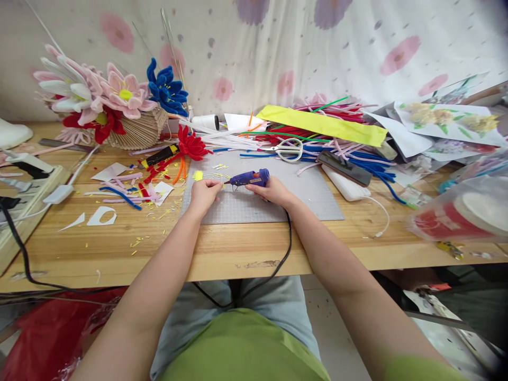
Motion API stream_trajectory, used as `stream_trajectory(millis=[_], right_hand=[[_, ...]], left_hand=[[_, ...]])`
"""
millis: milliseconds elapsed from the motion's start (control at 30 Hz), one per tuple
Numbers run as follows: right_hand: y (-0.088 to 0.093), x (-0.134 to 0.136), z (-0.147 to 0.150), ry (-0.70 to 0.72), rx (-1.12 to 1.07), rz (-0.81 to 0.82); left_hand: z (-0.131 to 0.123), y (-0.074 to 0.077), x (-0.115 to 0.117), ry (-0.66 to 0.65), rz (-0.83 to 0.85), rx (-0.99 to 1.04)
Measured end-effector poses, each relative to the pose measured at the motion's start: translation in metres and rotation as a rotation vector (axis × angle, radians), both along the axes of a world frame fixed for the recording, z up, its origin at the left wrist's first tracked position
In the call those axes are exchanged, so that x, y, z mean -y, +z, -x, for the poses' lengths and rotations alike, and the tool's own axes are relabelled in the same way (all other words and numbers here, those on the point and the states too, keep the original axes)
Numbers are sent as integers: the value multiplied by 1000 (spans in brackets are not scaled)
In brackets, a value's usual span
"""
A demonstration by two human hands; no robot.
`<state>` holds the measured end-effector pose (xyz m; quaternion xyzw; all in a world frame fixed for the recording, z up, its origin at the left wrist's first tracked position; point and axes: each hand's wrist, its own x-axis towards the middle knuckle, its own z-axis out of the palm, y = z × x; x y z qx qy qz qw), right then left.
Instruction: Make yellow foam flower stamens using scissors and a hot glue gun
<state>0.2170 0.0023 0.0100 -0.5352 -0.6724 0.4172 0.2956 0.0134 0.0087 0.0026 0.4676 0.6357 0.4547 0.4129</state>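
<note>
My right hand (274, 190) is wrapped round the handle of a blue-purple hot glue gun (248, 178), which lies level above the cutting mat and points left. Its black cord hangs over the table's front edge. Close to the nozzle, my left hand (204, 197) has its fingers pinched together; what they hold is too small or hidden to make out. A small bright yellow piece (197, 175) shows just behind the left hand, and I cannot tell whether the fingers touch it. Beneath both hands lies the grey cutting mat (317, 203).
Scissors (289, 150), a phone (344, 168) and blue pipe cleaners (373, 168) lie along the mat's back edge. A red pipe-cleaner flower (191, 143) and a utility knife (159, 156) are back left, near fluffy flowers (125, 94). A bagged cup (464, 211) stands right; a power strip (34, 211) left.
</note>
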Motion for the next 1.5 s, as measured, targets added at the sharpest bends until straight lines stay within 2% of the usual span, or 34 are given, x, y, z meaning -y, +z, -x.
stream_trajectory(millis=[333, 667, 1500], right_hand=[[3, 3, 1, -14, 23, 26], [4, 2, 1, -6, 15, 21], [5, 3, 0, -1, 19, 27]], left_hand=[[-1, 2, 1, 3, 4, 23], [1, -3, -1, -20, -20, -16], [0, 0, -1, 5, -4, 31]])
